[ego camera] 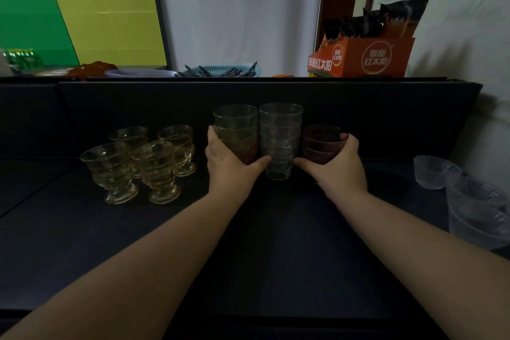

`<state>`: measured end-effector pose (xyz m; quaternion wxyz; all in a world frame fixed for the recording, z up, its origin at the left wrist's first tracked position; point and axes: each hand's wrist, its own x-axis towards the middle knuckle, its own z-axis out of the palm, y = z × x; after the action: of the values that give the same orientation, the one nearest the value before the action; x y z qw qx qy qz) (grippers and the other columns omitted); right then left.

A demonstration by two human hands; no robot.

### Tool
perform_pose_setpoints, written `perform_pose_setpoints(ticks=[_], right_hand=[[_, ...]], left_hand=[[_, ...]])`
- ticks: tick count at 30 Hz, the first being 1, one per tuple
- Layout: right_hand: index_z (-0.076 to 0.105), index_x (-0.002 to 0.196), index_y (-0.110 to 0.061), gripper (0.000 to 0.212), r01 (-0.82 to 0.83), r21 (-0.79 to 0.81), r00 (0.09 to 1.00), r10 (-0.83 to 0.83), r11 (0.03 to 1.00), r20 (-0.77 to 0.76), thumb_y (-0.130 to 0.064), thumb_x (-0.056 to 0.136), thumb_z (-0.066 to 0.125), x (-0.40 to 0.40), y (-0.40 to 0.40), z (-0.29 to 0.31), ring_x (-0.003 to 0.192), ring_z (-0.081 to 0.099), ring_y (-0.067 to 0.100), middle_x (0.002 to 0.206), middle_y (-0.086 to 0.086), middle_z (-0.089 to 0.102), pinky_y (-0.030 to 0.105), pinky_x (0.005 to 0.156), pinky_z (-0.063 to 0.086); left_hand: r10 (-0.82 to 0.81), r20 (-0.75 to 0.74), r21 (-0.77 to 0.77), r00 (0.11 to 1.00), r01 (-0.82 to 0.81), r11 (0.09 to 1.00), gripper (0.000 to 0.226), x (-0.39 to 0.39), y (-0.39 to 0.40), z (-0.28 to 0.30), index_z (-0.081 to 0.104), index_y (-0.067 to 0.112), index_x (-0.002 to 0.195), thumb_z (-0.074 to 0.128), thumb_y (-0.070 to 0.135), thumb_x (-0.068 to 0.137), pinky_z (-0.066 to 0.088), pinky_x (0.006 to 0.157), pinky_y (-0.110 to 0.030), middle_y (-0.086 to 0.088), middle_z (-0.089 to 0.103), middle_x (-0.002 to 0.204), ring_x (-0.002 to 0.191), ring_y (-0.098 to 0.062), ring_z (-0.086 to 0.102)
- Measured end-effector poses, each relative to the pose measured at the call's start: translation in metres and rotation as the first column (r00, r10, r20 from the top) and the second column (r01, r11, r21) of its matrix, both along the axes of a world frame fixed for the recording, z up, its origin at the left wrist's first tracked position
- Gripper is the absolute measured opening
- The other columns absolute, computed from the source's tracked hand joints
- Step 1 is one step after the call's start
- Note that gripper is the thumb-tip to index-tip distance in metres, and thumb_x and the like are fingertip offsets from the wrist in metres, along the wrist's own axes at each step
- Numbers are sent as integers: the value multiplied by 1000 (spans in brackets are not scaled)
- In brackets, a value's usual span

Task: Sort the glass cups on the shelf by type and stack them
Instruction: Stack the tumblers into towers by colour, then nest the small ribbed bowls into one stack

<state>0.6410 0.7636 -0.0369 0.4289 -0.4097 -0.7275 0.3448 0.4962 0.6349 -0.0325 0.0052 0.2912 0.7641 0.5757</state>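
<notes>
Three stacks of tumbler cups stand side by side at the back of the dark shelf (276,243). My left hand (230,165) grips the greenish stack (236,124) on the left. A clear textured stack (280,135) stands in the middle, touched by neither palm, with both thumbs close to its base. My right hand (335,167) grips the short dark red stack (321,138) on the right. To the left, several amber footed cups (138,160) stand in a loose group.
Two frosted clear bowls (474,201) sit at the right edge of the shelf. A dark back panel (358,102) rises behind the cups. Beyond it are an orange carton (364,58), a blue basket (220,70) and a wall.
</notes>
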Motion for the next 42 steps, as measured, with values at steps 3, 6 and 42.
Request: perform_pose_setpoints(ticks=[3,6,42], right_hand=[[33,144,-22,116,33,-4,999,-33,999,24,-54,51,95,-3,5,0,127,56,27,141,5,54,47,102,51],[32,147,-22,120,54,-8,997,-54,998,46,-57,50,94,-5,7,0,128,55,28,143,7,52,50,102,51],[61,104,-45,32,343,266,926,-373,901,67,-46,76,75,303,-114,-11,98,64,3,108,-19,66,28,72,52]], left_hand=[[-9,-6,-28,1000,9,1000,133,-4,3,0,-7,29,157,91,36,66,23,117,-41,-6,14,162,148,-24,21],[-27,12,-43,1000,28,999,134,-5,3,-1,-10,30,156,90,35,67,22,117,-41,-6,11,163,149,-25,20],[-708,-491,-454,507,545,705,79,223,-49,5,24,39,152,51,68,84,17,92,-4,28,28,149,136,7,18]])
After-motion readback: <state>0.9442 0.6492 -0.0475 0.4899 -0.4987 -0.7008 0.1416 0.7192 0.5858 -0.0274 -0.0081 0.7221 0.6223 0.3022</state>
